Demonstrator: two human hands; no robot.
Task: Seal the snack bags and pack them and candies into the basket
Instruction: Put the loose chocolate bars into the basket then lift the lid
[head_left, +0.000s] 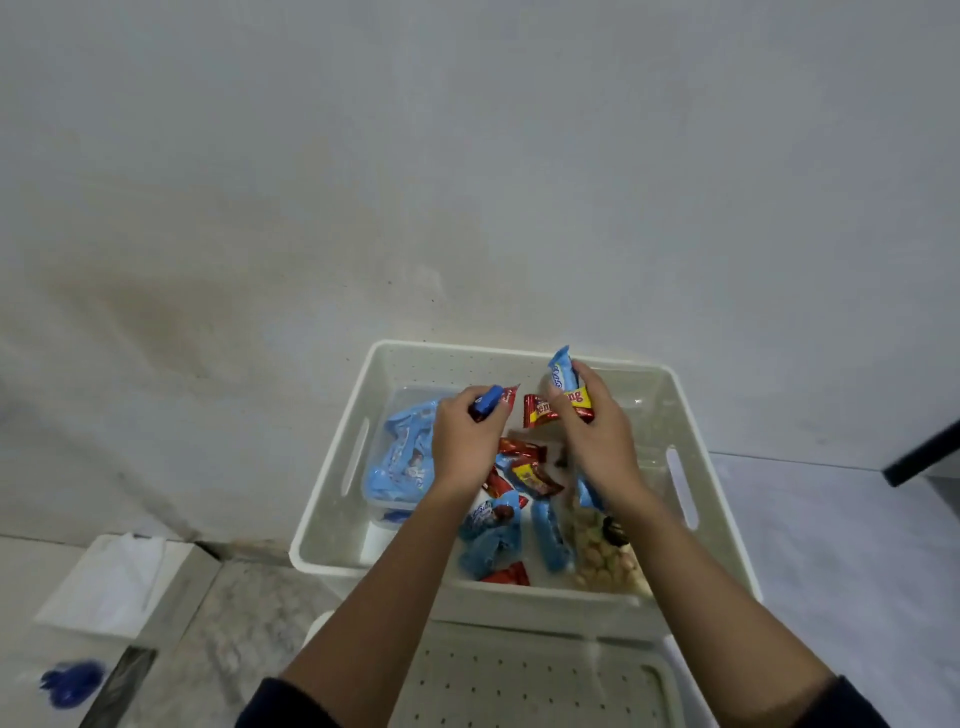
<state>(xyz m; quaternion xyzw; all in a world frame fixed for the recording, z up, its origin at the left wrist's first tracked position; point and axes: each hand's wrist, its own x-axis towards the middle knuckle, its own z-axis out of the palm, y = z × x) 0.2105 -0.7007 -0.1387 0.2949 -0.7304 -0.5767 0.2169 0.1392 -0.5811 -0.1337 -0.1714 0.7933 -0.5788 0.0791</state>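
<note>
The setting appeared domestic. A stained white wall (260, 208) met a pale surface (831, 519), with a speckled stone slab (234, 623) alongside.

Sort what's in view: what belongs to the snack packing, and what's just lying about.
Job: basket; left hand and right hand; held candies; loose candies in the basket; blue packets; pale round snacks.
Lying about: white sheet; blue object; perforated tray.
</note>
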